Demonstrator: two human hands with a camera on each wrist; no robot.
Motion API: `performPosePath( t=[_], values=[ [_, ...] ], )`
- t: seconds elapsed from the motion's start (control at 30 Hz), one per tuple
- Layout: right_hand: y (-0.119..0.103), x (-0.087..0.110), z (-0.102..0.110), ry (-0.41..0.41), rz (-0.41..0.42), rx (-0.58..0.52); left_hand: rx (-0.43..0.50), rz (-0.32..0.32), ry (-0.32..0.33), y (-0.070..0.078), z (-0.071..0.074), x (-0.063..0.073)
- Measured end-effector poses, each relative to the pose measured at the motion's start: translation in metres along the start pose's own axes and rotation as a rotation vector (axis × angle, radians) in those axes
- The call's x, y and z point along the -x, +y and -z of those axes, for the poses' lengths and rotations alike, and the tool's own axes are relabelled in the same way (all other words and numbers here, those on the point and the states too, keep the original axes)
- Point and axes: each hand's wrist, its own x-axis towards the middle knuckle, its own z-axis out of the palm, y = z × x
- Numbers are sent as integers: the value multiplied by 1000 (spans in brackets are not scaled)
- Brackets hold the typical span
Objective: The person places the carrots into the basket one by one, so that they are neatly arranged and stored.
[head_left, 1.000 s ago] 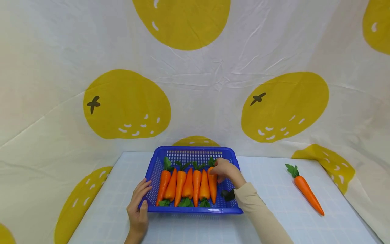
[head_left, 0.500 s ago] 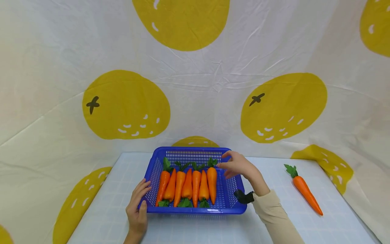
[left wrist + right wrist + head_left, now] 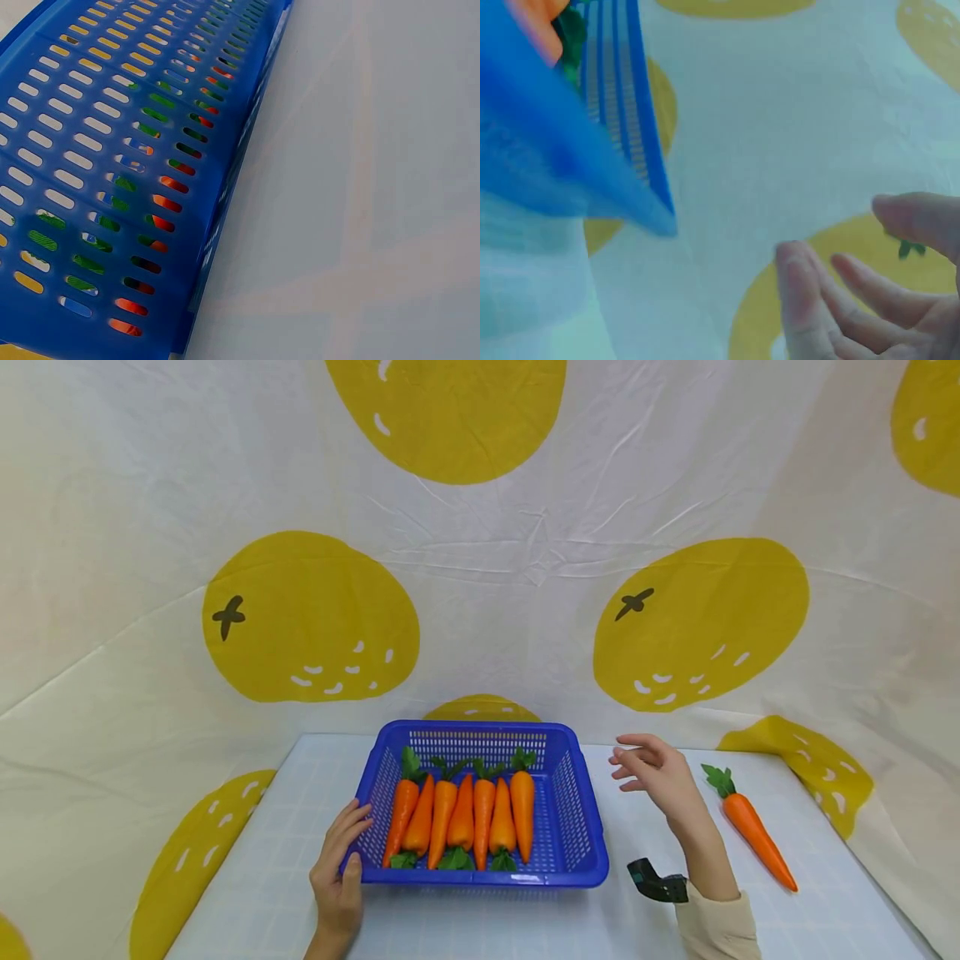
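A blue plastic basket (image 3: 491,877) stands on the table with several orange carrots (image 3: 483,814) lying side by side in it, their green tops pointing alternately to the back and to the front. My left hand (image 3: 339,872) holds the basket's front left corner, fingers over the left rim and thumb at the front. Off the basket's right side, my right hand (image 3: 660,777) is raised with loosely bent fingers (image 3: 799,289) and nothing between them. Another carrot (image 3: 759,842) with a leafy top lies on the table to the right of that hand.
The table (image 3: 637,935) has a pale blue checked cover. Behind it hangs a white cloth (image 3: 495,627) printed with large yellow fruit. A dark wrist camera (image 3: 657,883) sticks out from my right wrist. The basket's slotted wall (image 3: 112,150) fills the left wrist view's left side.
My right hand has let go of the rightmost carrot in the basket, lifted out and moved right past the basket's rim. My left hand has stayed at the corner.
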Motion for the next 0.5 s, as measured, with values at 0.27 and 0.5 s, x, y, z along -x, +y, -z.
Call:
performPosePath(
  t=[0.27,0.5],
  values=[
    [34,8,34,342,-63,-180,-11,4,3,0,0,-1],
    [66,7,63,603,-170,-327,-12,2,3,0,-1,0]
  ],
)
